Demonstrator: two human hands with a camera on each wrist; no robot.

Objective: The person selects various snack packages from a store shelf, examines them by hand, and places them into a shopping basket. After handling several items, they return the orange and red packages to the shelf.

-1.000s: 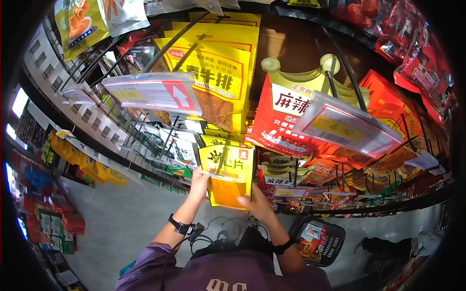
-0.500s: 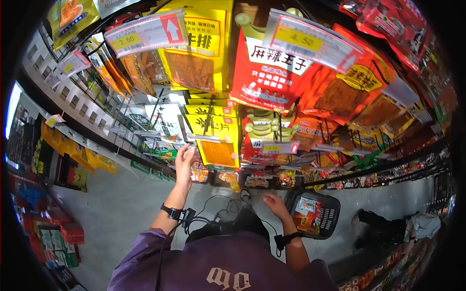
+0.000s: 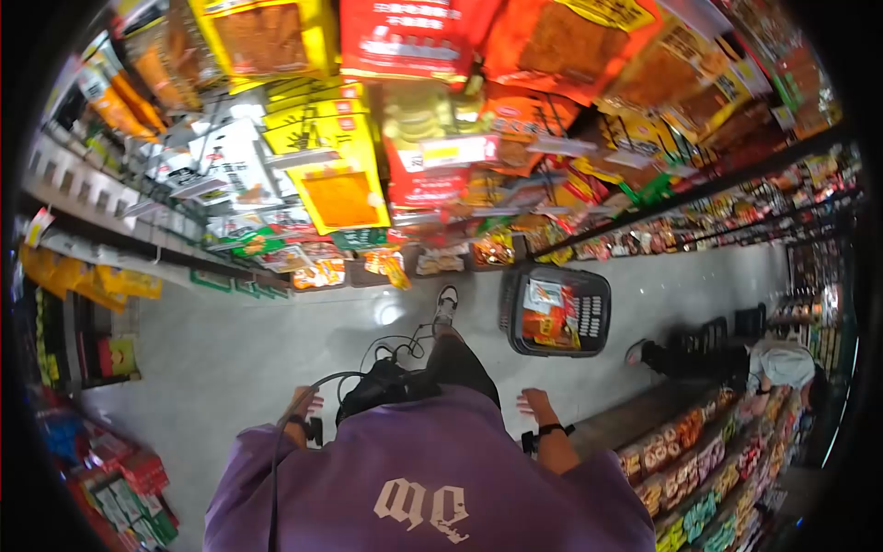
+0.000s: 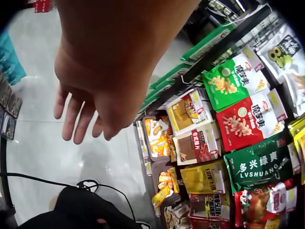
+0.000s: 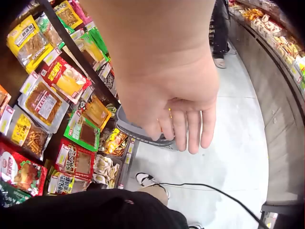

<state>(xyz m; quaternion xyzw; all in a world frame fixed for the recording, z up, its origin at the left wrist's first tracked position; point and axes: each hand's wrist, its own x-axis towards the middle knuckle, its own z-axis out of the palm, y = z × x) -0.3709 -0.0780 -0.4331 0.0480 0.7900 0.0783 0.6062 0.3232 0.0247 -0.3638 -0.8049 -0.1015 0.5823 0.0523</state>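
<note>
Both hands hang low at the person's sides and hold nothing. In the head view the left hand (image 3: 308,402) is beside the left hip, fingers loose; the left wrist view shows this hand (image 4: 93,102) over the floor, fingers pointing down. The right hand (image 3: 533,403) is out past the right hip, behind the basket. Its fingers hang relaxed in the right wrist view, where the hand (image 5: 183,107) partly covers the basket (image 5: 127,126). Yellow snack packets (image 3: 345,198) hang on the rack ahead, apart from both hands.
A dark shopping basket (image 3: 596,317) with several packets inside stands on the floor, right of the person's foot. Racks of packets (image 3: 414,41) run across the front. Shelves (image 3: 681,451) line the right rear, and another person (image 3: 782,363) is nearby. A cable (image 3: 322,379) trails at the waist.
Both hands were at a yellow packet on the rack; the right hand came off first, then the left. Both have dropped to the sides. The rack has shifted up in the head view.
</note>
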